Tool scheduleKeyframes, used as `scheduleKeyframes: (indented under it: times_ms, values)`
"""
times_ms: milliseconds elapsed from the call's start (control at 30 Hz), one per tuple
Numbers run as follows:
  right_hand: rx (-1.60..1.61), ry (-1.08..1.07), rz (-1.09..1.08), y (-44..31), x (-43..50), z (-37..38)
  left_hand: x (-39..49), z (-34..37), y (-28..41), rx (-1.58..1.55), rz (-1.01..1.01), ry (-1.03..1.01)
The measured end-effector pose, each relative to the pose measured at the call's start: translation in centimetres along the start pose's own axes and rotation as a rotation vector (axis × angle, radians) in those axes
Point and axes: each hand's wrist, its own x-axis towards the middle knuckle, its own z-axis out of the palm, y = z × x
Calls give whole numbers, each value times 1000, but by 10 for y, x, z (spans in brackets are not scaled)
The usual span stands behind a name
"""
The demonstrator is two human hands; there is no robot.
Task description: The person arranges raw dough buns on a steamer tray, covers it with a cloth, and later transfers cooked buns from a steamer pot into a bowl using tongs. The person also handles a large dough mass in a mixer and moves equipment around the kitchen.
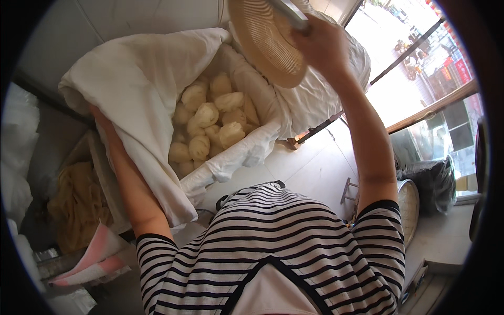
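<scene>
Steamed buns [206,114], several of them, lie piled in a container lined with white cloth [252,138]. A large white cover cloth [134,75] is raised and folded back at the container's left side. My left hand [95,111] reaches under its far left fold; the fingers are hidden. At the upper right, my right hand [325,43] is closed around a grey metal utensil [289,13], its far end cut off by the picture's edge. Beside and behind that hand is a woven straw hat [264,39], over the container's far right side; whether the hand touches it is unclear.
A box with a tan cloth [80,201] stands at the left, near clear plastic bags [17,149] and a pink-and-white cloth [92,260]. White cloth also covers something right of the container [311,94]. Windows, a black plastic-wrapped item [429,183] and a round metal-rimmed object [407,208] are at right.
</scene>
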Motion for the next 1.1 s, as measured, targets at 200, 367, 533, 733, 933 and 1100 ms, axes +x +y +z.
scheduleKeyframes:
  times_ms: [200,367,533,733,933,1100]
  values:
    - [312,282,172,111,-19,-70,-179,64,26,458,424,-563]
    - [557,456,411,170,-60,-118,-394,62,36,379,198,-1969]
    - [1341,334,383,187,-118,-66,-485,29,36,-168,-602,-1260]
    - [1668,-602,232,132,-243,41,-530,-68,33,-450,-814,-303]
    - [1573,-828,219,59,-229,113,-602,-203,64,-474,-729,14]
    - [174,-28,-512,-11,-150,153,-671,-292,80,-607,-516,478]
